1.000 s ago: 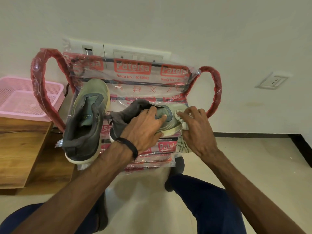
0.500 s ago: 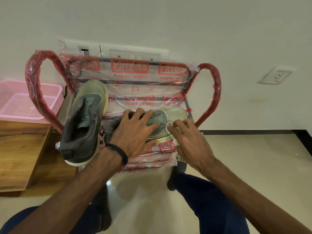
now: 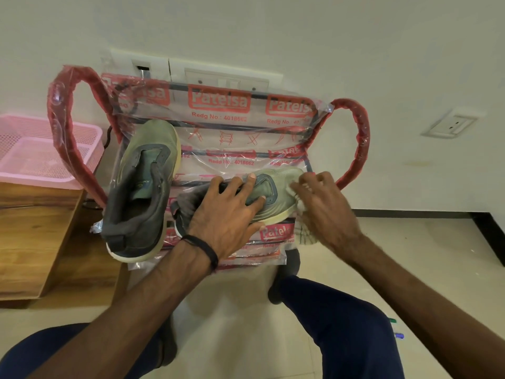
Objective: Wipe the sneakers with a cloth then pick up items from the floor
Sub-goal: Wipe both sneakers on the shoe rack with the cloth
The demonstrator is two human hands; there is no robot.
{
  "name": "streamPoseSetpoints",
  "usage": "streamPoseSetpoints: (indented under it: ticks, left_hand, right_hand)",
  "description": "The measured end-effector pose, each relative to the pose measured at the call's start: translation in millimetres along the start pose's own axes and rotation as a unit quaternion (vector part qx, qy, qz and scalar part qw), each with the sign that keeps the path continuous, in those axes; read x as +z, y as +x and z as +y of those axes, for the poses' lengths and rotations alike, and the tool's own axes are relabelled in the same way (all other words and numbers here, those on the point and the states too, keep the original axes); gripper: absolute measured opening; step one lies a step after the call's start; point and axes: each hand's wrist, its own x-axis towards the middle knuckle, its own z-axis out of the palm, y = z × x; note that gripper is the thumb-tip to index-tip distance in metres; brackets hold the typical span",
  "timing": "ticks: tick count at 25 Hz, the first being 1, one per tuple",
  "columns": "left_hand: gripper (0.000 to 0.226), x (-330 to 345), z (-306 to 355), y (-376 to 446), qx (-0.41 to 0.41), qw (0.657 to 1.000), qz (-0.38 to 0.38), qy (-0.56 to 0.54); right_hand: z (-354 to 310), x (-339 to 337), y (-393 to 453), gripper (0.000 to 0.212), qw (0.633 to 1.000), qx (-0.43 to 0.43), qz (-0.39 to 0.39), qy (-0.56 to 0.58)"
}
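- The cloth (image 3: 303, 227) is mostly hidden under the right hand (image 3: 325, 212), whose curled grip holds it.
- The left hand (image 3: 229, 217) presses spread, open fingers on the sneaker (image 3: 276, 192).

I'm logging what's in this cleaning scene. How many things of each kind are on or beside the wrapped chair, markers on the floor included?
Sneakers: 2, left sneaker and right sneaker
Cloths: 1, the cloth
Pink baskets: 1, the basket
Markers on the floor: 2, green marker and purple marker
Total: 6

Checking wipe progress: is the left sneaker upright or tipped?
Upright: the left sneaker rests on its sole, its opening facing up.
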Motion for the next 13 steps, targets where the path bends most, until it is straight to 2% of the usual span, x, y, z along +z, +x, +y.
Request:
streamPoseSetpoints:
  ticks: [1,2,5,6,9,10,11,13]
  left_hand:
    - [0.06,-1.0,0.4,1.8,-0.003,1.0,0.001,0.0]
    - [0.06,-1.1,-0.1,1.6,-0.005,1.0,0.002,0.001]
    - [0.061,2.3,-2.8,-7.4,-0.005,1.0,0.001,0.007]
    - [0.061,3.0,-1.4,-7.7,-0.003,1.0,0.0,0.006]
    - [0.059,0.9,1.7,-0.6,-0.004,1.0,0.003,-0.001]
    - [0.059,0.5,1.1,0.1,-0.002,1.0,0.006,-0.001]
    - [0.059,0.7,-1.1,-1.5,0.001,1.0,0.007,0.0]
    - [0.06,3.0,-6.3,-7.5,0.004,1.0,0.002,0.003]
  right_hand:
    - [3.3,-0.7,3.9,0.063,0.999,0.034,0.011,0.01]
    - [-0.9,1.1,3.4,0.06,1.0,0.028,0.002,0.014]
    - [-16.5,0.2,-12.2,0.058,0.99,-0.136,-0.025,0.0]
    - [-7.4,-3.4,-8.6,0.058,0.99,-0.139,-0.028,0.009]
    - [8.6,-1.6,7.1,0.057,0.997,0.045,0.008,0.062]
    - [1.3,1.7,7.1,0.057,0.995,0.068,0.011,0.07]
    - [-12.7,5.5,2.0,0.059,0.998,0.032,0.002,0.057]
    - [-26.1,8.7,-13.1,0.061,0.994,-0.108,-0.017,0.022]
